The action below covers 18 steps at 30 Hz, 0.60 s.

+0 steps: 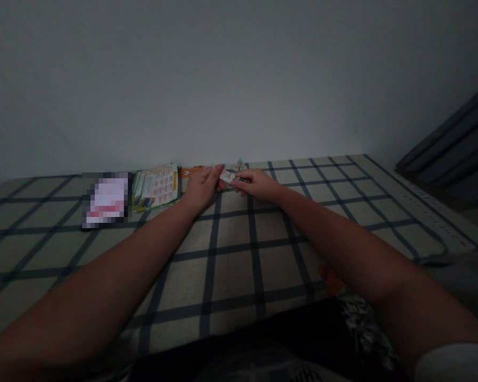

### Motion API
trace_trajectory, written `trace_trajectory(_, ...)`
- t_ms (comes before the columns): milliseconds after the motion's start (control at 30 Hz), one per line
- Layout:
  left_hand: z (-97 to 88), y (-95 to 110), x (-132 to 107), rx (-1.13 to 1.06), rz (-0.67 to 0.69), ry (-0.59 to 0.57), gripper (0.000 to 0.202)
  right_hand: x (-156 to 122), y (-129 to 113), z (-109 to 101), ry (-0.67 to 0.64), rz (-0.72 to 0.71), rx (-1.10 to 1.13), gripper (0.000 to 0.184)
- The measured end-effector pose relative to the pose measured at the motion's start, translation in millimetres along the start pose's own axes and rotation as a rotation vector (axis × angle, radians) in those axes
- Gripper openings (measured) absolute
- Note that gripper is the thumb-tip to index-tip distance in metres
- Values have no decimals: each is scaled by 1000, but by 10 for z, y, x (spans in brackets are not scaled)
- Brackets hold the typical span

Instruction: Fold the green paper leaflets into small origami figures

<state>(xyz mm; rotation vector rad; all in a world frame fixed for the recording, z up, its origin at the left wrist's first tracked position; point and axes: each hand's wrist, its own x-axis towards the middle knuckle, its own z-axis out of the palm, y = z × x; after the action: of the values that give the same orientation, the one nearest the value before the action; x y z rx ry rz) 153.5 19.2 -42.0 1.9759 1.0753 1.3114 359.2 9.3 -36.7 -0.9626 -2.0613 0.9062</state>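
Out in front of me, my left hand [203, 187] and my right hand [259, 185] pinch a small folded piece of printed paper [228, 176] between them. The paper is white with coloured print, and my fingers cover part of it. Just behind my right hand, a small pointed piece of patterned paper [240, 165] sticks up; whether it is separate from the held piece I cannot tell. Left of my left hand lies a stack of printed sheets [159, 185] with green edges and red print.
A dark-edged flat device with a blurred screen [107, 199] lies beside the sheets. A checked cloth [233, 270] covers the surface up to the pale wall [231, 79]. Crumpled paper scraps [364, 326] lie near my right forearm. A dark curtain [458, 143] hangs at right.
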Motion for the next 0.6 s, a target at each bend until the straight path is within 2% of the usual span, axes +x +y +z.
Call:
trace_trajectory(167, 24, -43, 6, -89, -26, -91, 62, 12, 8, -15, 35, -1, -9, 21)
trace_trajectory(433, -4, -8, 13, 87, 29, -75, 52, 1, 67, 1, 5, -23, 12, 31)
trace_trajectory(600, 0, -46, 9, 90, 2, -136, 52, 6, 34, -15, 2, -40, -134, 31)
